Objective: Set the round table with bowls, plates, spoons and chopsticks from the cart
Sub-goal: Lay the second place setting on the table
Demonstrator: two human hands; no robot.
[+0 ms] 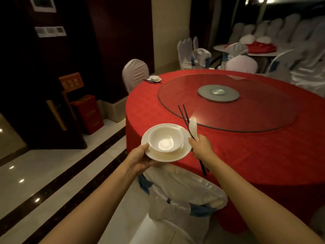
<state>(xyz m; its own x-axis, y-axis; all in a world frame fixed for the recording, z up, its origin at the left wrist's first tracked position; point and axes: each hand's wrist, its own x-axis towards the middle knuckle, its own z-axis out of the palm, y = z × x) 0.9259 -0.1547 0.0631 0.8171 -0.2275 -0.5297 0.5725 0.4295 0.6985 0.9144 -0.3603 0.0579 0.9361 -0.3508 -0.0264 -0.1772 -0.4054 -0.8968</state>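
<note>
The left hand (140, 158) grips the plate (184, 148) rim, 1 loose bowl (165, 139) on top (slippery, breakable); the right hand (202, 147) pinches 2 chopsticks (184, 115) and a spoon (193, 125).

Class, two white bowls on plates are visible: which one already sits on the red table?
The far small white bowl, resting on its plate at the table's far-left edge. The near white bowl is carried by the left hand.

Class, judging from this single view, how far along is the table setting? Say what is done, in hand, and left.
Done: one place setting lies at the far edge of the red table. In hand: the left hand carries a plate with a bowl; the right hand grips chopsticks and a spoon. Left: setting these down; the visible rim elsewhere lies bare.
</note>
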